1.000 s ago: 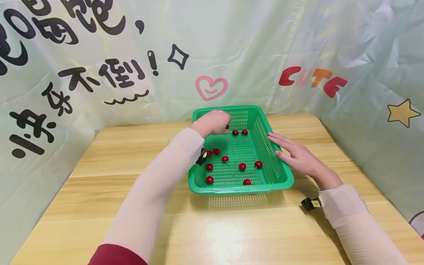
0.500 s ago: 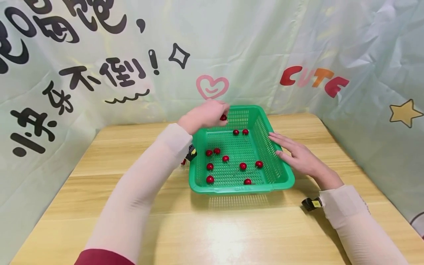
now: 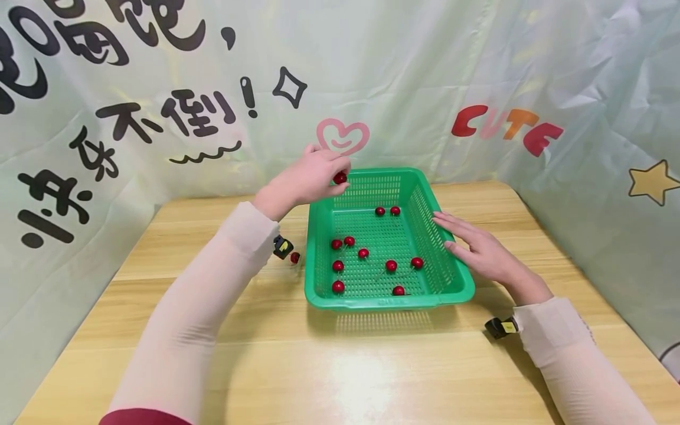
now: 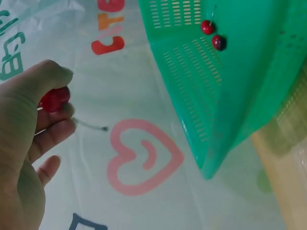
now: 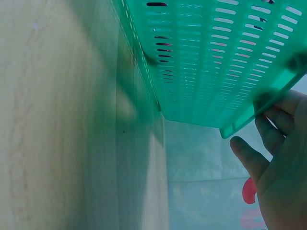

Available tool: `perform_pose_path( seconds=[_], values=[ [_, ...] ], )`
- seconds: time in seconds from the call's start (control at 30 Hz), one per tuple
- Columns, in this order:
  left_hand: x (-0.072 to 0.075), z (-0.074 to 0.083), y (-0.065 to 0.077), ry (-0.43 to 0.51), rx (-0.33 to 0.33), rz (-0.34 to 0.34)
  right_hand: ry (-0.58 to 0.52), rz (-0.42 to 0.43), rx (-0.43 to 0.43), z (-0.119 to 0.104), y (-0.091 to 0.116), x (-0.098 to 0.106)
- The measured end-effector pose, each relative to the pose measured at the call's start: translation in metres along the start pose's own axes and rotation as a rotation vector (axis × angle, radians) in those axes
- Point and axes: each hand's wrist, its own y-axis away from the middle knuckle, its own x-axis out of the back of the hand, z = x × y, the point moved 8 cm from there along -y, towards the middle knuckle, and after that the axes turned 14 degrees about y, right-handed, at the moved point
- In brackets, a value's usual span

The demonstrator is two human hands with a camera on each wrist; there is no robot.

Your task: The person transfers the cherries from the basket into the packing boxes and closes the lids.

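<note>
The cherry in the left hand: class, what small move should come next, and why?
Probably lower the held cherry toward the outside cherry left of the green basket: the left hand pinches it aloft, apart from the basket.

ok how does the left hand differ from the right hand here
The left hand pinches a red cherry; the right hand touches the rim of the green basket. The left hand's fingers curl, while the right hand's are mostly straight. The left hand is by the basket's far left corner, the right hand along its right side. Both are bare, with pale sleeves.
</note>
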Motion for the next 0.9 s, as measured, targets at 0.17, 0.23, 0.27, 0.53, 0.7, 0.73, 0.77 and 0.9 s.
perform_pose_path(
  seconds=[0.17, 0.23, 0.27, 0.53, 0.7, 0.73, 0.77, 0.9],
  values=[
    [0.012, 0.002, 0.017, -0.041, -0.072, 0.095, 0.001, 0.007, 0.007, 0.001, 0.000, 0.000],
    [0.015, 0.002, 0.023, -0.047, -0.097, 0.128, 0.002, 0.009, 0.008, 0.001, 0.000, 0.000],
    [0.016, 0.002, 0.027, -0.047, -0.107, 0.143, 0.002, 0.008, 0.007, 0.001, 0.000, 0.000],
    [0.023, 0.003, 0.059, -0.044, -0.225, 0.282, 0.006, 0.003, 0.001, 0.003, 0.000, -0.002],
    [0.023, 0.005, 0.080, -0.080, -0.295, 0.351, 0.002, 0.004, 0.003, 0.003, -0.001, -0.002],
    [0.023, 0.005, 0.084, -0.088, -0.299, 0.363, 0.002, 0.003, 0.003, 0.003, -0.001, -0.002],
    [0.023, 0.005, 0.087, -0.099, -0.302, 0.373, 0.001, 0.004, 0.005, 0.003, -0.001, -0.002],
    [0.020, 0.000, 0.098, -0.121, -0.294, 0.375, -0.003, 0.004, 0.008, 0.002, -0.001, -0.002]
  ],
)
